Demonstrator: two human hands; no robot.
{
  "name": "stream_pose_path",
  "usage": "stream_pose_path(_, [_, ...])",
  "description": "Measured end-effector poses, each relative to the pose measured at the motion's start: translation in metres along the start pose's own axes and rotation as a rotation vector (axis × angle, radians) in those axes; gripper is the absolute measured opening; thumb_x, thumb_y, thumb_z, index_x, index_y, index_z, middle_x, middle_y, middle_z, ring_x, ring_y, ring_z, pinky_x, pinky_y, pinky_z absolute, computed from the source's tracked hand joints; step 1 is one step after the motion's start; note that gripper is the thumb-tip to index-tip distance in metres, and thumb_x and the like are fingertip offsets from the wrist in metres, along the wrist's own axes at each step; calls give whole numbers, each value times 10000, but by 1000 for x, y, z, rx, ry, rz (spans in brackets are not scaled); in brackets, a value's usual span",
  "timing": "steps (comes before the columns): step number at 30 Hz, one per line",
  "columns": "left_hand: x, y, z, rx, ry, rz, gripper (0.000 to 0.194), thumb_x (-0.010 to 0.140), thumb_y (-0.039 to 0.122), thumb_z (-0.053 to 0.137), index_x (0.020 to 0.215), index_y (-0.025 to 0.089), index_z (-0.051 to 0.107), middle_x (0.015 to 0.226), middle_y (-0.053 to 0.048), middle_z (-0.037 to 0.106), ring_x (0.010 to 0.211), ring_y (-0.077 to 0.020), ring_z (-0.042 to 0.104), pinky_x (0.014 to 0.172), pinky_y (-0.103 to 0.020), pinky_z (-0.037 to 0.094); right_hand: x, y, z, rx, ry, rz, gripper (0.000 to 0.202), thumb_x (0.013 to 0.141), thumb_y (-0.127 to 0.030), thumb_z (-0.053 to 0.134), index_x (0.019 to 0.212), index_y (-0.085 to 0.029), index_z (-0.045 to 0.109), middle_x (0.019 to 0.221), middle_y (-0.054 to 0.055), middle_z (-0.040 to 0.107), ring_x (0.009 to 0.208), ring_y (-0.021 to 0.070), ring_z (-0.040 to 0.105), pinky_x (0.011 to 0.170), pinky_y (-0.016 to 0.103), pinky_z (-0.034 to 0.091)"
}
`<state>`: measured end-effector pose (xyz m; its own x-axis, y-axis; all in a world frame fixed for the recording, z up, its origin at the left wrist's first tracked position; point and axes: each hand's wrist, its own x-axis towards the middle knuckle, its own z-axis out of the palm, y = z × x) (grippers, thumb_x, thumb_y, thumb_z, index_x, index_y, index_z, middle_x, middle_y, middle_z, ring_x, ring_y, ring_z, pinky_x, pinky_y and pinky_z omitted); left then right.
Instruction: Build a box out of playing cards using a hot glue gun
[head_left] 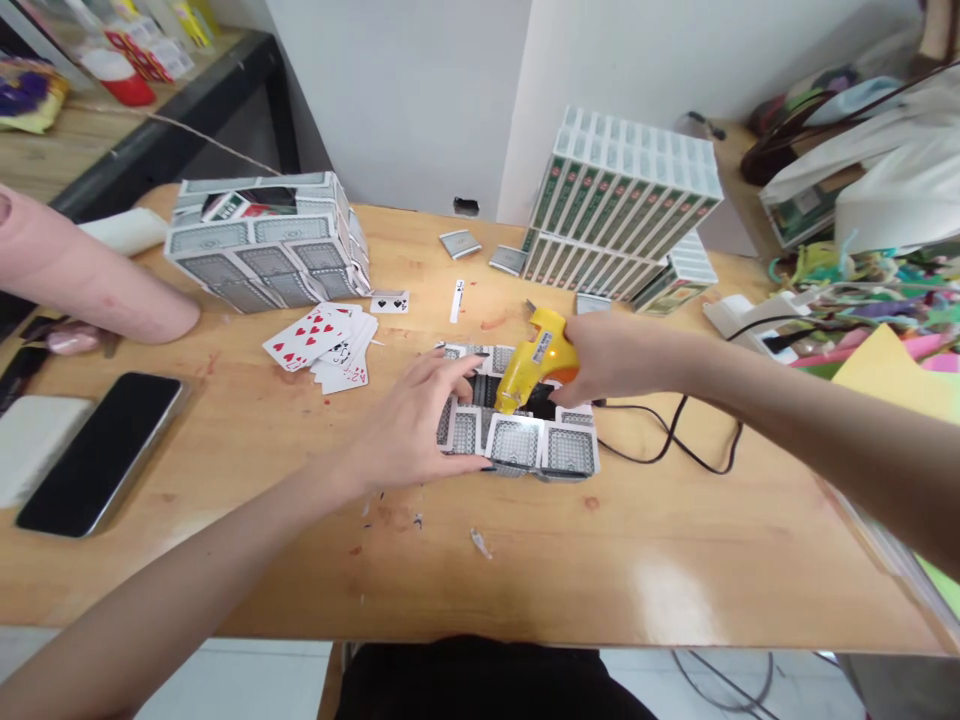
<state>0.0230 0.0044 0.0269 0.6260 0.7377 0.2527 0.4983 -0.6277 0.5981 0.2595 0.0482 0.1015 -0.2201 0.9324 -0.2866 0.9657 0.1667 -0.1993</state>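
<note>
A yellow hot glue gun (541,350) is gripped in my right hand (611,355), its nozzle pointing down at the edge of a box covered in playing cards (517,440). The box lies in front of me, with a dark opening in its top. My left hand (412,420) grips the box's left end, the thumb along the near side and the fingers over the top. Left of the box rests a loose pile of playing cards (330,345), some face up. Behind the pile stands a larger card-covered box (262,245) with an opening in its top.
Stacked card packs (619,205) stand at the back right. A black phone (101,455) and a pink cylinder (97,270) are at the left. The black cord (667,450) curves across the table's right side near a white power strip (750,315).
</note>
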Motion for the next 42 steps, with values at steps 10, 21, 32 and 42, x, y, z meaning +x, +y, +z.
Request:
stream_pose_path(10, [-2,-2,4,-27,88,30,593,584,404,787,1029,204,449,1114,-107,543,1189,-329,481,1028,-538,377,36,-16,-23,-330,-340,-296,371,548,-495,734,670,-177,588,597,18,576,578,188,569,484,282,382])
stream_pose_path(21, [-3,-7,10,-106,161,132,581,629,349,770,973,242,314,963,-43,556,1090,-259,561,1031,-558,351,44,-19,-23,-392,-405,-323,268,614,-417,684,678,-166,615,605,25,571,539,165,535,463,282,354])
stream_pose_path(32, [-2,-7,10,-105,160,130,589,614,344,776,948,247,301,937,-38,573,1087,-272,562,1018,-577,348,36,-16,-25,-396,-395,-338,197,706,-280,564,796,-122,639,724,99,620,623,201,572,510,298,398])
stream_pose_path(42, [-2,-5,9,-90,149,127,586,622,367,772,954,241,307,968,-49,564,1112,-266,555,1041,-567,340,25,-7,-18,-218,-225,-363,519,651,-491,643,1023,-139,558,826,86,627,738,228,586,599,307,412])
